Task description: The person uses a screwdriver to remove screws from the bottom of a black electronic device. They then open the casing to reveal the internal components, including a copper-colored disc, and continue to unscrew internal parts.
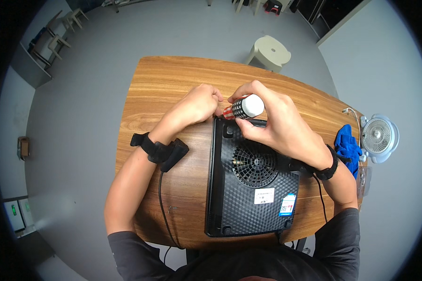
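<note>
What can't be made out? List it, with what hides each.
Head view:
Tip of the striped-handled tool: lost between the left hand and the black fan unit.
The unit's downward face: covered by its own body.
Thin bits on the table: too small to identify.

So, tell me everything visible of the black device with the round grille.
The black device is flat and roughly rectangular, apparently textured plastic, with a round grille, two labels and small corner feet. It lies flat on the wooden table. The right hand hides part of its far side; contact is unclear.
</note>
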A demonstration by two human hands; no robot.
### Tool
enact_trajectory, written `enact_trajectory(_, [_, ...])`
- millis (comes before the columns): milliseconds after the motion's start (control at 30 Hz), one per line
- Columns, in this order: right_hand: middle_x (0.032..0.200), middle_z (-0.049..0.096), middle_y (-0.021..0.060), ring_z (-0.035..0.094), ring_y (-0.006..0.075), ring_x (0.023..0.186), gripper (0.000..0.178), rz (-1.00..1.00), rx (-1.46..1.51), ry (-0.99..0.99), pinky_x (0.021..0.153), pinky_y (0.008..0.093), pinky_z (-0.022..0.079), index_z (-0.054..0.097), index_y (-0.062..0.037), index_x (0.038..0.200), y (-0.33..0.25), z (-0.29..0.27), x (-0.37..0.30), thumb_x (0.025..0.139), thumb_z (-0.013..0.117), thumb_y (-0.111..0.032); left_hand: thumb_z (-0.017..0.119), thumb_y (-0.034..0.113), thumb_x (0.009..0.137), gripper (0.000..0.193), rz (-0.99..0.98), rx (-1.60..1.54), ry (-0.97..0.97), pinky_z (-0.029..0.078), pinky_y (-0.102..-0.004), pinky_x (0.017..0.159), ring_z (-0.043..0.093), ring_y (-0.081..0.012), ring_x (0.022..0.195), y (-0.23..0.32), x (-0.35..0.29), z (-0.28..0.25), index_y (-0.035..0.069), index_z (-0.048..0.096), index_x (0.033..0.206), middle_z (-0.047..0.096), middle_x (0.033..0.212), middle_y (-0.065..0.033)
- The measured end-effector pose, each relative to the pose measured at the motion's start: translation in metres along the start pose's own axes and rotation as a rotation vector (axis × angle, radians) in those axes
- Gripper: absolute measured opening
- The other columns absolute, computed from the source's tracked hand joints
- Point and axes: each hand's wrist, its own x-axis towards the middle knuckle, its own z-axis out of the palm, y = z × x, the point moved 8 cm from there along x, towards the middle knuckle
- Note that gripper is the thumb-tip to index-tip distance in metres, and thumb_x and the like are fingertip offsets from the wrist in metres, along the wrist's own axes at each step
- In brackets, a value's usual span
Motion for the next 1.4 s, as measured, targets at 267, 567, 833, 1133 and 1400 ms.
enact_trajectory(267, [0.092, 0.070, 0.0219, 0.073, 0.0368, 0.087, 0.035, 0.036, 0.006, -0.003, 0.075, 0.0413, 0.057, 0.055, 0.0017, 0.116, 0.005, 0.001, -0.002, 0.087, 0.073, -0.006, 0.042, 0.007, 0.098, 0.030, 0.046, 0.140, 0.056, 0.056, -0.0368, 0.073, 0.066, -0.0183, 0.070, -0.009, 0.002, 0.005, -0.004, 0.068, 0.109, 0.074, 0.089, -0.0116])
enact_trajectory(567, [0.089, 0.072, 0.0213, 0.075, 0.0349, 0.082, 0.033, 0.092, 0.015, -0.006, 0.070, 0.0394, 0.059, 0.057, 0.0015, 0.114, 0.013, 0.003, -0.002, 0.089, 0.075, -0.010, 0.051, 0.008, 0.094, 0.027, 0.201, 0.183, 0.076, 0.054, -0.0414, 0.078, 0.069, -0.0257, 0.076, 0.007, -0.008, 0.001, 0.000, 0.072, 0.108, 0.074, 0.086, -0.0146])
enact_trajectory(833, [0.086, 0.072, 0.0187, 0.075, 0.0285, 0.079, 0.038, 0.144, -0.019, 0.018, 0.066, 0.0368, 0.058, 0.058, 0.0006, 0.106, 0.019, -0.004, 0.001, 0.089, 0.083, -0.023, 0.061, 0.005, 0.088, 0.013, 0.464, 0.172, -0.082, 0.051, -0.0438, 0.074, 0.066, -0.0352, 0.079, 0.047, -0.033, 0.002, -0.004, 0.068, 0.095, 0.071, 0.088, -0.0205])
enact_trajectory(1133, [0.088, 0.068, 0.0174, 0.071, 0.0274, 0.077, 0.045, 0.216, -0.111, -0.081, 0.066, 0.0375, 0.056, 0.059, 0.0017, 0.105, 0.013, -0.004, 0.010, 0.086, 0.085, -0.030, 0.079, 0.017, 0.084, 0.026, 0.488, 0.138, -0.099, 0.049, -0.0387, 0.065, 0.059, -0.0234, 0.064, 0.058, -0.046, -0.013, -0.003, 0.070, 0.097, 0.066, 0.073, -0.0131])
enact_trajectory(1400, [0.098, 0.062, 0.0186, 0.067, 0.0342, 0.087, 0.040, 0.096, -0.149, -0.035, 0.073, 0.0422, 0.055, 0.060, 0.0006, 0.114, 0.000, -0.004, 0.009, 0.088, 0.079, -0.023, 0.087, 0.016, 0.077, 0.032, 0.616, 0.197, 0.086, 0.052, -0.0392, 0.069, 0.067, -0.0272, 0.072, 0.062, -0.039, -0.014, -0.002, 0.070, 0.097, 0.070, 0.079, -0.0142])
